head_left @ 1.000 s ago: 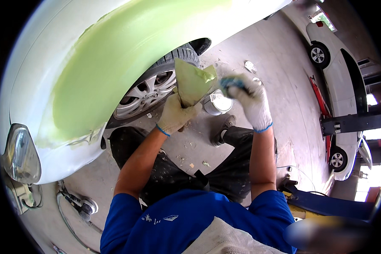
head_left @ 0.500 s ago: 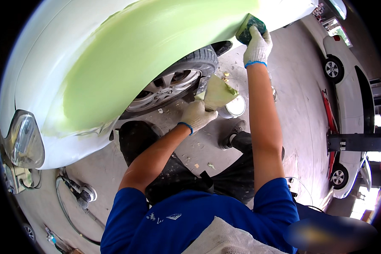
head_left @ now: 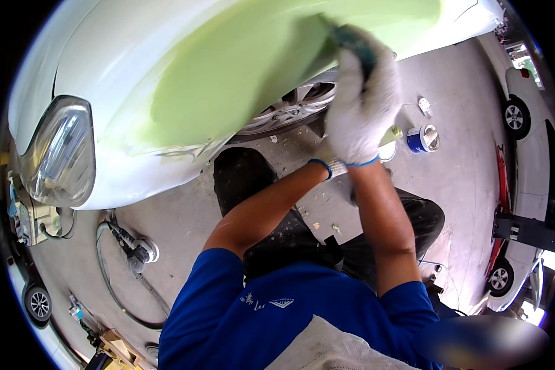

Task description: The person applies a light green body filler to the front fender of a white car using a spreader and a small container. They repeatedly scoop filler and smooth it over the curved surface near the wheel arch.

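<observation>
My right hand [head_left: 365, 105], in a white knit glove, grips a dark green putty spreader [head_left: 359, 50] close to the car fender [head_left: 117, 117]. Motion smears the spreader, and I cannot tell whether its edge touches the surface. Pale green filler [head_left: 209, 86] covers a broad patch above the wheel arch. My left hand [head_left: 324, 152], gloved too, is lower down, mostly behind the right; its fingers are hidden. A light green corner of the putty board [head_left: 393, 132] it carries shows past my right wrist.
The wheel [head_left: 290, 111] sits under the fender, and a headlight [head_left: 61, 151] is at left. On the floor stand a blue and white can [head_left: 423, 139] and, at lower left, a sander [head_left: 143, 250] with its hose. Another white car [head_left: 533, 172] is at far right.
My right hand has come left and nearer, from the fender's right part to above the wheel arch, now covering most of my left hand. The view has shifted, showing more headlight.
</observation>
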Demonstrator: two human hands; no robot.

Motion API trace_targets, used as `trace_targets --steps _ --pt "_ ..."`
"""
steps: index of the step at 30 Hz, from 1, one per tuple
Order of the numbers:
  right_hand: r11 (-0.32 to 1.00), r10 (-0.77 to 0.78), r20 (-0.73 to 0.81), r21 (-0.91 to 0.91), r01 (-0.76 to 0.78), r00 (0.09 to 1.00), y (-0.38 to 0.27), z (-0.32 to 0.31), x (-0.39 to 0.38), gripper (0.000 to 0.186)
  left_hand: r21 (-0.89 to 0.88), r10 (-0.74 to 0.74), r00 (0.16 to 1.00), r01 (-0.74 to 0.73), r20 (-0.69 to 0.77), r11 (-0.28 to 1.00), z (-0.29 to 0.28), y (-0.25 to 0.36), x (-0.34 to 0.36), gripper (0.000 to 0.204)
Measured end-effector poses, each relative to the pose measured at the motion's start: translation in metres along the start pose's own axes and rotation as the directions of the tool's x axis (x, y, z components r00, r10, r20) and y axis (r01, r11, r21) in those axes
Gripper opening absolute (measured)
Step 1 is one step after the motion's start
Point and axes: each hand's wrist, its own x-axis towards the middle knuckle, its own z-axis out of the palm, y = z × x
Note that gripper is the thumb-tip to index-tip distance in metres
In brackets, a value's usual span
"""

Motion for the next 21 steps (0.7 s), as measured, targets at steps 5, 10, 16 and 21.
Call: trace_targets --steps 5,10,16,21 --pt "0.978 -0.208 0.198 0.075 0.197 0.958 -0.070 0.031 -0.053 0.045 0.093 -0.134 0.988 0.127 0.077 0.988 -0.013 0.005 -0.003 0.040" --pt "0.969 -0.212 0.435 0.211 0.130 0.875 -0.110 0.036 -0.100 0.040 0.083 -0.174 0.982 0.167 0.078 0.982 -0.014 0.018 0.003 0.038" --pt "0.993 -0.041 0.385 0.115 -0.003 0.922 -0.047 -0.070 -0.059 0.040 -0.020 -0.095 0.995 0.096 0.026 0.995 -0.018 0.021 -0.002 0.035" --pt "0.877 0.465 0.096 0.090 -0.473 0.880 0.010 -0.175 -0.030 0.031 -0.153 -0.180 0.972 0.203 0.151 0.967 -0.042 0.057 -0.003 0.028"
